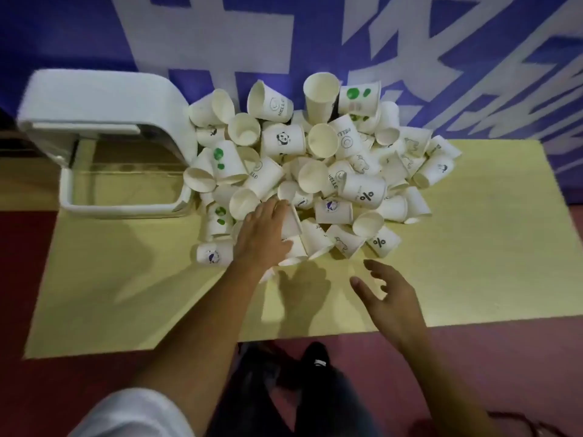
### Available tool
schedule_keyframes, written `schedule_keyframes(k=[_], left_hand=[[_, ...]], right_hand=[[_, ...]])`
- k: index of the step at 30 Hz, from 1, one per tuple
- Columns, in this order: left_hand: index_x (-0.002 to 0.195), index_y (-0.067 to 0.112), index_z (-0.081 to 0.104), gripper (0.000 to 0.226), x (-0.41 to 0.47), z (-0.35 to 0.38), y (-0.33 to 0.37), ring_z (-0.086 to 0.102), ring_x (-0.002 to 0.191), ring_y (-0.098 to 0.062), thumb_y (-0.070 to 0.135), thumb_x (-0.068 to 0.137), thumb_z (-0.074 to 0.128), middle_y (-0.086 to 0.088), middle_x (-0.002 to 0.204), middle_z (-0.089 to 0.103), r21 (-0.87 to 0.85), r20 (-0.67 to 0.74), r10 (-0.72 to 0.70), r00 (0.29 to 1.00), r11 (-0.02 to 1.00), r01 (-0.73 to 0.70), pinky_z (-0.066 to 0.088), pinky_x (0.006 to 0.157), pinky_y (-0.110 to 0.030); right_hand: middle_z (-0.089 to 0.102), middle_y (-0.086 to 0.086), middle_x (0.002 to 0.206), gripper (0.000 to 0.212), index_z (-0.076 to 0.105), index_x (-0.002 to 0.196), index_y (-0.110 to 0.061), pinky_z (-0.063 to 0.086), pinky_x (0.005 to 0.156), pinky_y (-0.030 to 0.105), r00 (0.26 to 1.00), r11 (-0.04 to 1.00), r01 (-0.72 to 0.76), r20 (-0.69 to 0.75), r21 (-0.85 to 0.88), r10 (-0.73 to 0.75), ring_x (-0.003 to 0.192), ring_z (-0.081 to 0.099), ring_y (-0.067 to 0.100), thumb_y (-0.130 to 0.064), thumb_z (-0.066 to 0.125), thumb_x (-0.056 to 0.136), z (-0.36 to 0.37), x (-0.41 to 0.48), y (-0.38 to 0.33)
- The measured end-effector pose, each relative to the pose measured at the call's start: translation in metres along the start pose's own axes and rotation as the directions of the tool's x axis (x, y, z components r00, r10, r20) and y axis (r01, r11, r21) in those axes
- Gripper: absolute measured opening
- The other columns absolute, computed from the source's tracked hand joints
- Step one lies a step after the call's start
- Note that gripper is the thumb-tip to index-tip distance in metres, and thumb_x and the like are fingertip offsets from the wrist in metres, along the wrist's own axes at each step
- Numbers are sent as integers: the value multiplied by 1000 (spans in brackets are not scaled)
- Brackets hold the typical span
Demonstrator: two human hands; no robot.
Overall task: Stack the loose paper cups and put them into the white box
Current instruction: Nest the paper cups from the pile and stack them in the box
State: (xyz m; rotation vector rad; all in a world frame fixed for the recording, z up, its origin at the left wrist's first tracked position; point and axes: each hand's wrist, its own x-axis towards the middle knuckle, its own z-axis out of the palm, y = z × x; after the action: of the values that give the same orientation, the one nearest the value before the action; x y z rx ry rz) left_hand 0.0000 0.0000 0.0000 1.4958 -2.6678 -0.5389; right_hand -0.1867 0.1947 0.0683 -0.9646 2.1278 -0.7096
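A big heap of loose white paper cups (318, 171) lies on the yellow table (473, 263), many printed with pandas, green dots or "HELLO". The white box (126, 209) stands at the heap's left with its lid (94, 96) raised, and its inside looks empty. My left hand (263, 234) lies on the near edge of the heap, fingers wrapped over a white cup (291, 227). My right hand (388, 294) hovers above the table just in front of the heap, fingers spread and holding nothing.
A blue wall banner (315, 36) with large white characters rises right behind the table. Dark red floor (473, 357) surrounds the table, and my legs and black shoes (315, 361) are at its near edge. Bare tabletop lies left and right of the hands.
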Motion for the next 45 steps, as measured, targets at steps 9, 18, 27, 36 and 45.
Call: schedule_keyframes(k=[9,18,27,36,45], left_hand=[[135,13,52,69,18,14,-15,61,112,-33,33,77,82,-10,122,66,-19,-8,-11,1000,1000,11,46,93,-43],[146,28,33,80,-23,-37,14,50,123,-10,36,83,81,11,138,49,-718,-23,-357,934,656,233,46,98,-31],[128,26,50,61,-37,-56,26,64,113,-7,45,75,74,15,122,64,-884,-128,-496,859,450,128,53,93,-24],[143,30,38,64,-44,-64,12,55,109,15,45,84,59,44,120,53,-866,-110,-538,836,464,185,47,85,-7],[124,25,52,45,-78,-105,-62,61,101,-11,43,84,62,13,113,62,-922,-209,-575,791,385,36,51,84,-31]], right_hand=[[63,-8,129,50,62,135,-20,50,95,33,987,997,-67,-145,33,71,118,59,13,-44,73,93,-16,64,7],[45,4,154,102,30,158,-26,39,114,44,1000,997,-17,8,70,16,140,42,20,-43,88,77,-46,172,-9],[57,-5,137,86,47,137,-43,49,103,56,964,973,207,190,-103,-185,126,53,25,-26,93,66,-54,209,0],[62,-8,126,67,54,128,-29,54,84,18,985,980,152,65,126,-161,102,65,-1,-19,93,74,-67,178,-21],[60,-11,128,74,57,137,-32,53,83,24,960,953,274,27,127,-280,108,62,3,-45,89,71,1,110,-115]])
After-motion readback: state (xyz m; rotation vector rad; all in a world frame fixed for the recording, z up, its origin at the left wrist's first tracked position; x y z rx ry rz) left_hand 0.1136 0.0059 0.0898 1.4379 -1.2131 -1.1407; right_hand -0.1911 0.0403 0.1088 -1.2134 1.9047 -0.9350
